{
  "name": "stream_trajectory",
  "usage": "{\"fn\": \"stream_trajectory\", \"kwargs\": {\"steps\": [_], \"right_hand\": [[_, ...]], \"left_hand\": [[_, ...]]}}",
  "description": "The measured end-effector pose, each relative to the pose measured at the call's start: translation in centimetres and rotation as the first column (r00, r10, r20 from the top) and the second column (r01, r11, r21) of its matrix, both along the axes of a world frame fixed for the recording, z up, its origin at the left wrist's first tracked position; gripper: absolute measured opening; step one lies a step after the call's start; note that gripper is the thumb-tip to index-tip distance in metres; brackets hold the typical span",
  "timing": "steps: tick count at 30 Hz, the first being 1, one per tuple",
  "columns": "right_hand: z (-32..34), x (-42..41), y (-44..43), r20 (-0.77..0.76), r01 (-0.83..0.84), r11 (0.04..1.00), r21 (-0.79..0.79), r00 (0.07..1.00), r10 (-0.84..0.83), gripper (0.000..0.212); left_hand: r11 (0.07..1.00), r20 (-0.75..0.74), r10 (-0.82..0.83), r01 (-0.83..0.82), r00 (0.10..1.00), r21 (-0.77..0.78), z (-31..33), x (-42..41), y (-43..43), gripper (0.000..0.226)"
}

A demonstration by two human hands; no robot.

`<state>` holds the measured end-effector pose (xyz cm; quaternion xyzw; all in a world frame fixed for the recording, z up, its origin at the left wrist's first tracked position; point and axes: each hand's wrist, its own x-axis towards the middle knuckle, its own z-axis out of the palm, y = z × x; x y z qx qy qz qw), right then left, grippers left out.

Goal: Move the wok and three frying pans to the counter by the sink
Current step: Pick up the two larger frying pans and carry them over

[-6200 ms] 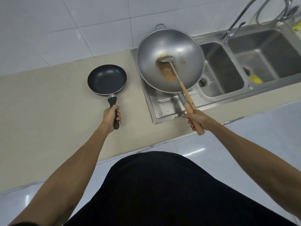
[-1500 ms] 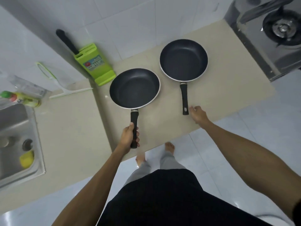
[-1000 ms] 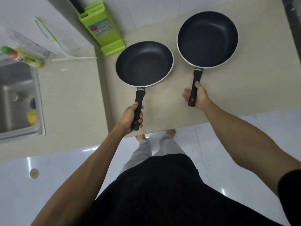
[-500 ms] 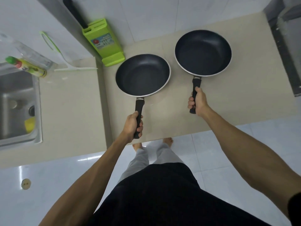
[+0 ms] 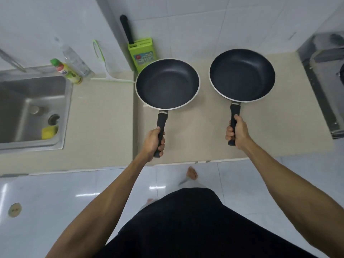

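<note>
Nearest the camera, the left hand (image 5: pixel 155 141) was wrapped fully around the black handle of the left frying pan (image 5: pixel 167 83), and the right hand (image 5: pixel 236 133) was wrapped likewise around the handle of the right frying pan (image 5: pixel 242 74) — both grips closed and loaded. Both handles lay over the front edge of the counter (image 5: pixel 104 127); whether the pans rested on it or were raised slightly could not be determined. The left pan sat over the seam between the two counter sections, and the right pan sat toward the counter's right end, near the stove (image 5: pixel 323 86). Farther back, a green knife block (image 5: pixel 143 53) stood against the wall behind the left pan, with a squeegee (image 5: pixel 106 71) and bottles (image 5: pixel 70 69) at the rear edge beside the sink (image 5: pixel 31 108). Judged from this view, the transfer of these two pans was at the pick-up stage — the counter section by the sink, at left, lay bare. The wok and the third pan were out of view, so their status could not be confirmed.
</note>
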<state>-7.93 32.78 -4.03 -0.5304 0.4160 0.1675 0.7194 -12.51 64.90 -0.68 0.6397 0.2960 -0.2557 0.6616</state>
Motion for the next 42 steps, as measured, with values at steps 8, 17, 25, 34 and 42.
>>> {"fn": "stream_trajectory", "kwargs": {"steps": [8,17,25,34,42], "right_hand": [[3.2,-6.1,7.6,0.087,-0.08,0.995,-0.052,0.993,0.084,0.04],[3.9,-16.0,22.7,0.161,-0.246,0.966,-0.078,0.953,0.256,0.037],[5.0,-18.6,38.5,0.133,-0.502,0.859,-0.106,0.848,0.512,0.037],[2.8,-15.3,57.1,0.099,-0.698,0.708,-0.106,0.701,0.706,0.038],[1.8,-11.7,74.4,0.048,-0.78,0.623,-0.06,0.621,0.782,0.039]], "left_hand": [[0.995,0.184,0.077,-0.064,0.98,-0.078,1.9,-7.3,8.0,0.035],[0.972,0.234,0.228,-0.206,0.945,-0.115,3.2,-21.4,25.1,0.032],[0.882,0.237,0.466,-0.467,0.852,-0.057,4.5,-29.7,39.6,0.03],[0.751,0.205,0.653,-0.658,0.729,-0.053,2.6,-32.5,54.8,0.03],[0.63,0.169,0.769,-0.776,0.616,-0.04,2.8,-30.6,68.3,0.03]]}}
